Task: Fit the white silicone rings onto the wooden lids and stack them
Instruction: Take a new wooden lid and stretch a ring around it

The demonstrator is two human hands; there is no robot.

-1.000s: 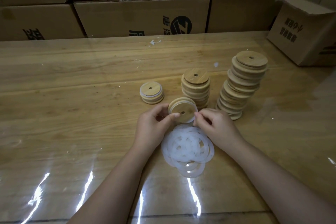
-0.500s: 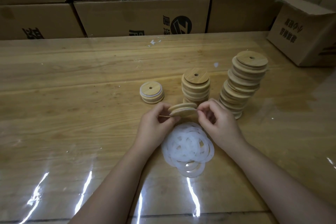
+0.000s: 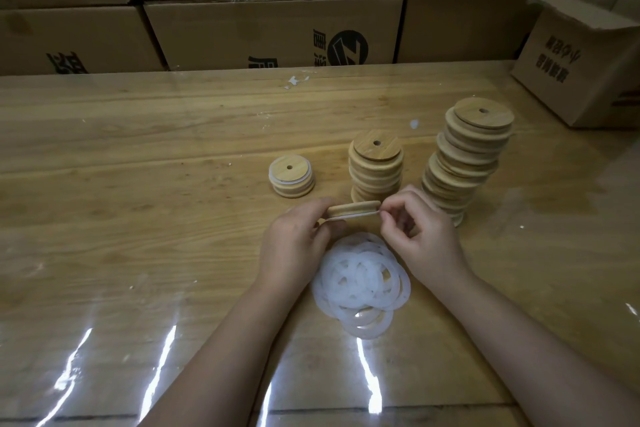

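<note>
My left hand grips the wooden lid edge-on; my right hand pinches the white ring at its rim; loose rings lie below.

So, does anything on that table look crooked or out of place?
Yes: the tallest stack of wooden lids, at the right, leans and its lids sit staggered, unlike the neater middle stack. It looks liable to topple. White scraps lie farther back.

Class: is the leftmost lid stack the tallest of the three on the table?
No, the leftmost stack is the shortest; the right stack stands tallest.
</note>
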